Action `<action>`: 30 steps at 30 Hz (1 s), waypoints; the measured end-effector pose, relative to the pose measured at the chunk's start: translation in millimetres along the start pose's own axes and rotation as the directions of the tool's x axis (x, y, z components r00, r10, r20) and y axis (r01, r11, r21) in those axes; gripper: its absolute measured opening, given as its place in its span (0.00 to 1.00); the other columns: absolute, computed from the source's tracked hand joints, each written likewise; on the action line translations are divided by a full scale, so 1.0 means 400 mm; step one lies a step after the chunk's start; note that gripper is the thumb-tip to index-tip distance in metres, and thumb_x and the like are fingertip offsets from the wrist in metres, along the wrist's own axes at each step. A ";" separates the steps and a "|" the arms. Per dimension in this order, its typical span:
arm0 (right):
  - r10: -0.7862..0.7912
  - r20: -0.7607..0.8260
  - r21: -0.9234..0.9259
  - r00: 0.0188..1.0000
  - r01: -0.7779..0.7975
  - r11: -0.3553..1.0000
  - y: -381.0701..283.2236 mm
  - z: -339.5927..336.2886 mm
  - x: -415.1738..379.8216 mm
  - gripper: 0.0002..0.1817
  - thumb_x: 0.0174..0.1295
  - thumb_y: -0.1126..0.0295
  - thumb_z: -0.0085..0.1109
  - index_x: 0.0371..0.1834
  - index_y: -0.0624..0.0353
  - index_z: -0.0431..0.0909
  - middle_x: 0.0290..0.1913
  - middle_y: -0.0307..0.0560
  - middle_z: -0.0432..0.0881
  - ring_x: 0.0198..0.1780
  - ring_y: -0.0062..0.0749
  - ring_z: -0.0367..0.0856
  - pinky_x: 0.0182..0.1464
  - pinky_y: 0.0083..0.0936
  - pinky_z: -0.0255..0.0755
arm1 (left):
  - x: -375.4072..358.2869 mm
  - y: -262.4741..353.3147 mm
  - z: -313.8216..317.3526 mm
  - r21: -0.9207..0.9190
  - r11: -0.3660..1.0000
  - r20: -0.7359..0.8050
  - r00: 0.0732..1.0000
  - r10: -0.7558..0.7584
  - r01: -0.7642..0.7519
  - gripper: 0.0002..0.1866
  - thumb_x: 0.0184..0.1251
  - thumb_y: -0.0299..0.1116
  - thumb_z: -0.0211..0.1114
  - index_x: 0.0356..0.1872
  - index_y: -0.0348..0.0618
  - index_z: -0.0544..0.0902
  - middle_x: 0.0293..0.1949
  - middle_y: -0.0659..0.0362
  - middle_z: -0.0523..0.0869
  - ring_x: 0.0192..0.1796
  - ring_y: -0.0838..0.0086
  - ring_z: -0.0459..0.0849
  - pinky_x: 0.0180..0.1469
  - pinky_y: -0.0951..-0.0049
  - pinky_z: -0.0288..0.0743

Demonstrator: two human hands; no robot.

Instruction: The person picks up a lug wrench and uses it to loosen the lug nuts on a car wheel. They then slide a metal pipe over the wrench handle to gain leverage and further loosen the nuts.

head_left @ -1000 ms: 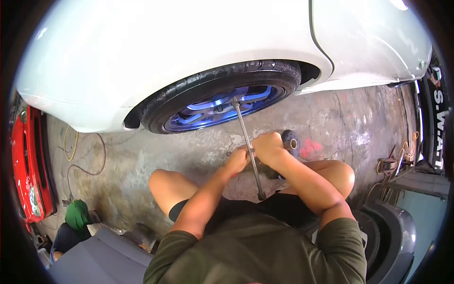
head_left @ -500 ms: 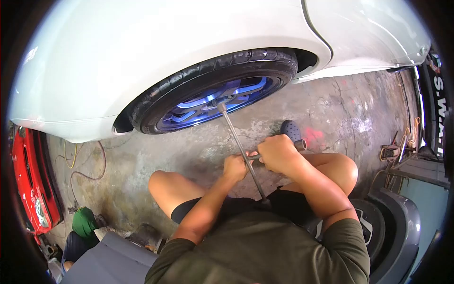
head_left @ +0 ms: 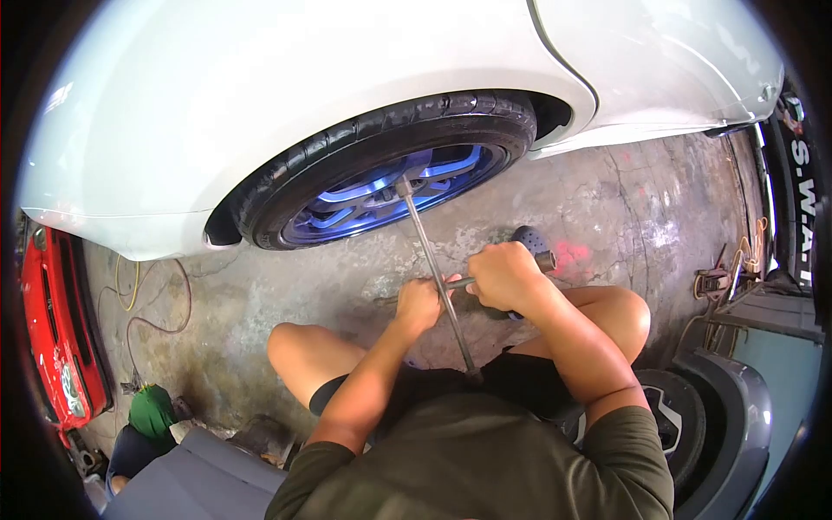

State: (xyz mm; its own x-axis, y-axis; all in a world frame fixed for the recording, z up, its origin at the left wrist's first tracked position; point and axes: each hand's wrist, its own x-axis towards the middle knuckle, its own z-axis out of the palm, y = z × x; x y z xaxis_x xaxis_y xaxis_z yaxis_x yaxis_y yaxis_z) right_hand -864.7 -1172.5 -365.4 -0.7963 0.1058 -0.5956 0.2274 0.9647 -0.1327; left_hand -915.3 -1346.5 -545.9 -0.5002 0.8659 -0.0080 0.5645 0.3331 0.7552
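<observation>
A metal cross wrench (head_left: pixel 431 256) reaches from the blue wheel rim (head_left: pixel 347 202) toward my lap, its far socket at the hub area of the wheel. My left hand (head_left: pixel 419 303) is closed around the cross bar just left of the wrench's centre. Right of the centre, my right hand (head_left: pixel 503 273) grips the other arm of the bar, whose socket end sticks out past my fist. The black tire (head_left: pixel 381 134) sits in the arch of the white car (head_left: pixel 260 78). Which nut the socket covers is hard to tell.
A red bumper (head_left: pixel 65 329) stands at the far left, near thin hoses (head_left: pixel 160 328) on the concrete floor (head_left: pixel 234 303). A person's green-covered part (head_left: pixel 152 411) shows lower left, beside a grey panel (head_left: pixel 204 472). A loose wheel (head_left: pixel 676 416) and grey bumper (head_left: pixel 745 416) lie lower right.
The view has shifted slightly. The cross bar has turned a little, and its right end and my right hand sit slightly higher relative to my left hand. Both hands keep their hold.
</observation>
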 end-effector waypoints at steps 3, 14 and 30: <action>0.002 0.009 -0.010 1.000 -0.002 1.000 -0.002 -0.013 0.000 0.14 0.55 0.60 0.72 0.38 0.58 0.89 0.40 0.54 0.90 0.45 0.48 0.90 0.47 0.41 0.81 | -0.006 -0.005 0.013 0.046 0.999 -0.034 0.999 -0.008 0.010 0.13 0.68 0.40 0.68 0.52 0.60 0.90 0.33 0.54 0.88 0.31 0.50 0.86 0.34 0.52 0.80; 0.090 0.028 -0.030 0.996 -0.090 0.996 0.081 -0.015 0.040 0.26 0.58 0.44 0.70 0.42 0.57 0.88 0.43 0.53 0.90 0.48 0.50 0.89 0.60 0.49 0.75 | 0.033 0.100 -0.108 0.063 0.939 0.060 0.937 -0.343 0.339 0.16 0.63 0.44 0.74 0.32 0.38 0.88 0.29 0.40 0.87 0.35 0.41 0.88 0.38 0.49 0.81; 0.010 -0.160 0.868 0.987 0.145 -0.474 0.254 0.021 0.041 0.30 0.76 0.45 0.53 0.28 0.63 0.82 0.21 0.50 0.81 0.26 0.42 0.85 0.33 0.37 0.78 | 0.027 0.007 -0.084 -0.051 0.984 -0.044 0.984 -0.174 0.171 0.14 0.55 0.42 0.76 0.30 0.42 0.88 0.24 0.45 0.86 0.31 0.45 0.87 0.36 0.48 0.81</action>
State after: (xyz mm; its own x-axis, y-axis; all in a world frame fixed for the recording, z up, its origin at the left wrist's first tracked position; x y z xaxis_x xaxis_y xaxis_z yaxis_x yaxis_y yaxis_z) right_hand -850.1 -1074.8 -395.5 -0.8733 0.1527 -0.4627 0.2631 -0.6515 -0.7115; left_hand -941.3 -1348.8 -521.9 -0.6193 0.7775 -0.1098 0.4360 0.4568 0.7754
